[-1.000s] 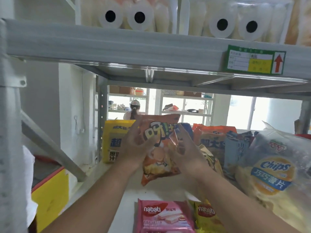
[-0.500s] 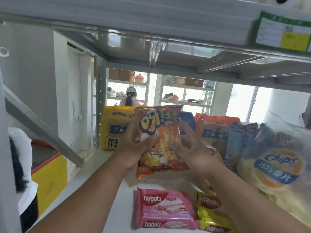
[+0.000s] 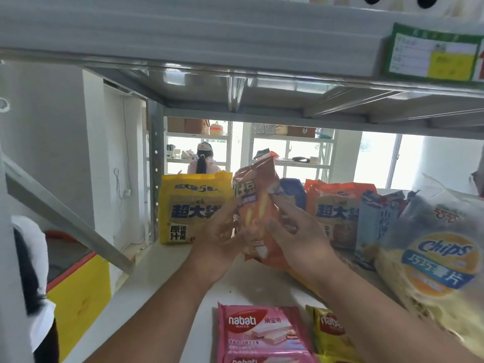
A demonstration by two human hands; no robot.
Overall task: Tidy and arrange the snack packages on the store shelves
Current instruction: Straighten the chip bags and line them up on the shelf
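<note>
Two hands meet on one orange snack bag (image 3: pixel 258 205) in the head view, held upright above the white shelf (image 3: pixel 162 284), roughly mid-shelf and in front of the back row. Left hand (image 3: pixel 217 239) grips the bag's lower left edge, fingers curled around it. Right hand (image 3: pixel 296 231) holds the right side, fingers wrapped toward the bag's back, thumb on its front. Bag is turned partly edge-on to the camera; motion blur makes its print hard to read.

Back row, left to right: yellow noodle pack (image 3: pixel 193 208) standing upright, just beside the held bag; blue bag (image 3: pixel 293 192) partly hidden behind it; orange noodle pack (image 3: pixel 337 210); pale blue bag (image 3: pixel 377 224).

Far right: large clear chips bag (image 3: pixel 440 258) with a blue and orange label, leaning toward the shelf front.

Shelf front: pink Nabati wafer pack (image 3: pixel 259 334) lying flat, with a yellow Nabati wafer pack (image 3: pixel 332 334) just beside it on the right, partly covered by the right forearm.

Overhead: grey upper shelf (image 3: pixel 183 30) with a green-bordered price label (image 3: pixel 432 56) on its front edge.

Beyond the rack: another person (image 3: pixel 203 161) seen from behind, facing far shelves.
</note>
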